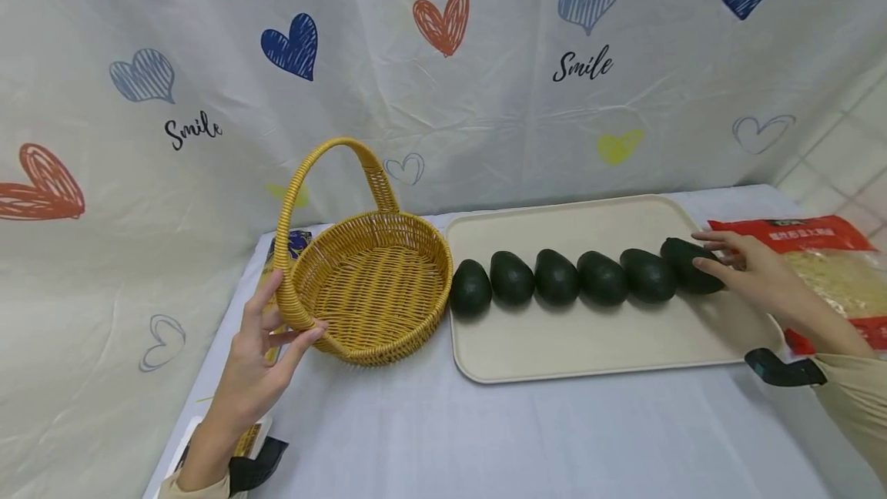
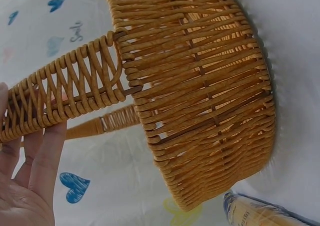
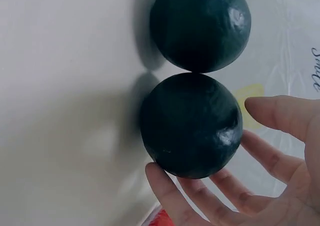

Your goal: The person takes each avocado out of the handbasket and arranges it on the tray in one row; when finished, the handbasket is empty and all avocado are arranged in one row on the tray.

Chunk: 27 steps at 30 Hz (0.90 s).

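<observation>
The left hand (image 1: 259,356) holds the near-left foot of the yellow woven wicker basket's (image 1: 374,283) handle, thumb and fingers pinching the rim. The right hand (image 1: 748,268), fingers spread, cups the rightmost dark green avocado (image 1: 686,262) in the row on the cream plastic tray (image 1: 589,345), grip not closed. The step looks like picking; next it calls for closing and lifting leftward over the five others. The counter (image 1: 520,437) in front lies open; a red packet (image 1: 831,268) crowds the right.

A golden-yellow woven basket (image 1: 374,283) sits left of centre. Dark green avocados (image 1: 582,277) line a cream tray (image 1: 589,345). Behind, a white cloth (image 1: 443,98) bears blue, red and yellow hearts.
</observation>
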### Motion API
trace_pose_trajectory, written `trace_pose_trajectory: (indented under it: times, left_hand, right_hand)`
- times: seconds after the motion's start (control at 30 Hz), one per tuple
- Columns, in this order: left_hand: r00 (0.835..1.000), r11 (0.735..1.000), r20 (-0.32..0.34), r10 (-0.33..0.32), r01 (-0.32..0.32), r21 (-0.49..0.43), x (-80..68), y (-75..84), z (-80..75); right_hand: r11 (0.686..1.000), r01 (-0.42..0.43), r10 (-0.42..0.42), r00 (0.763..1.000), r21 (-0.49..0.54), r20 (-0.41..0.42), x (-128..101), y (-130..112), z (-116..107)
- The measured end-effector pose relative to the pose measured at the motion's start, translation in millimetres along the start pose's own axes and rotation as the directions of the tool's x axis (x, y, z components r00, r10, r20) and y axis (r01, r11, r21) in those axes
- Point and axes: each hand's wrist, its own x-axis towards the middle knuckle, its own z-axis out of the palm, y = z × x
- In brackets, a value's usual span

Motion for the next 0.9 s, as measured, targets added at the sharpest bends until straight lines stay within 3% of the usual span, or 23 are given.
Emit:
trace_pose_trajectory:
  times: [0.4, 0.57, 0.9]
  left_hand:
    - [0.999, 0.999, -0.012, 0.046, -0.046, 0.012, 1.4, -0.2, 1.5]
    - [1.0, 1.0, -0.009, 0.027, -0.027, 0.009, 0.9, 0.7, 0.6]
    - [0.999, 0.999, -0.021, 0.049, -0.048, 0.022, 1.8, 0.0, 1.8]
  right_hand:
    - [0.997, -0.063, 0.061, 0.997, 0.036, 0.036, -4.1, 0.6, -2.9]
    - [0.998, -0.061, 0.06, 0.997, 0.032, 0.047, -1.9, 0.4, -3.6]
    - [0.999, -0.04, 0.041, 0.998, -0.016, 0.057, -3.1, -8.0, -13.1]
